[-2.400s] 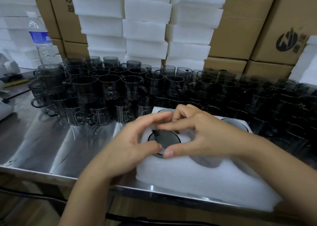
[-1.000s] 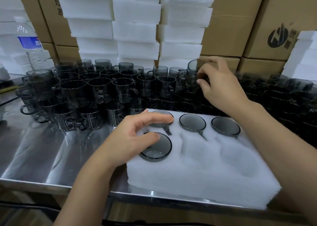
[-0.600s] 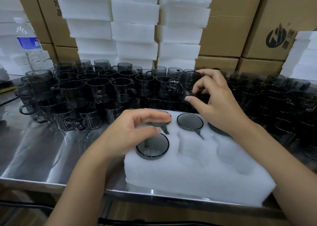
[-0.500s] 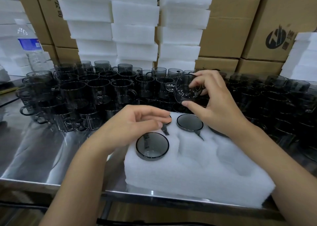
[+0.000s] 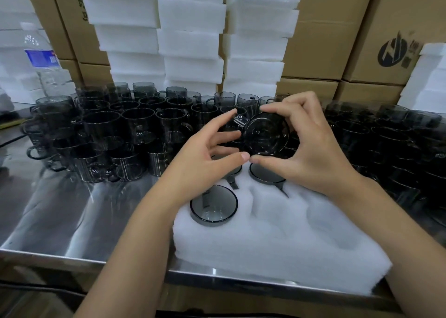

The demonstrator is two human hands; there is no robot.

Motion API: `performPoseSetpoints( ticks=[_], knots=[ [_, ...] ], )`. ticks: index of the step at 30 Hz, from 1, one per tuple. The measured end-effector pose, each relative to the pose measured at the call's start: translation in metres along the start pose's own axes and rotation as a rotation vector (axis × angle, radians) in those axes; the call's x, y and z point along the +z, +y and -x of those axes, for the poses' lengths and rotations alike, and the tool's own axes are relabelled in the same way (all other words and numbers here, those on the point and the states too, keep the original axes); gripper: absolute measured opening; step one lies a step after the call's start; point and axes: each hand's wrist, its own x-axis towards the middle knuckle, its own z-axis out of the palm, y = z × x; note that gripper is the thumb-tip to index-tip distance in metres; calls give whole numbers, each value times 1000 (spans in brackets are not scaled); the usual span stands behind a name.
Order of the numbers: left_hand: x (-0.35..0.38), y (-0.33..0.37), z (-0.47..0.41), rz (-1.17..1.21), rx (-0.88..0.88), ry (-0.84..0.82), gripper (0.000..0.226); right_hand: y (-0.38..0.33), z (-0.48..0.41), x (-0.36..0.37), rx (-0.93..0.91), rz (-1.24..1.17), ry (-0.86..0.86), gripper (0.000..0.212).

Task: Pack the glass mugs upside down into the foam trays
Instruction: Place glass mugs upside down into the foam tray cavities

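Fingers of the right hand (image 5: 313, 148) and the left hand (image 5: 207, 153) curl around one dark mug (image 5: 266, 134), bottom toward the camera, above the foam tray (image 5: 277, 245).

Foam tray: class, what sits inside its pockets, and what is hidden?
The near-left mug and back-middle mug sit upside down; the left hand partly covers a third mug. The near-middle pocket and near-right pocket are empty. The right hand hides the back-right pocket.
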Motion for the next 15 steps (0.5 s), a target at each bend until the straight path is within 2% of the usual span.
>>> performPoseSetpoints(
  ticks=[5,9,12,15],
  knots=[
    [0,0,1,-43,15,-48,86,-6,0,-1,20,6,-32,71],
    [0,2,3,-72,67,-60,96,-10,0,-4,134,-49,-65,68],
    [-1,2,4,-61,84,-40,87,-13,2,-4,171,-133,-99,74],
    [0,0,2,-36,62,-25,75,-16,2,-5,125,-137,-133,86]
  ],
)
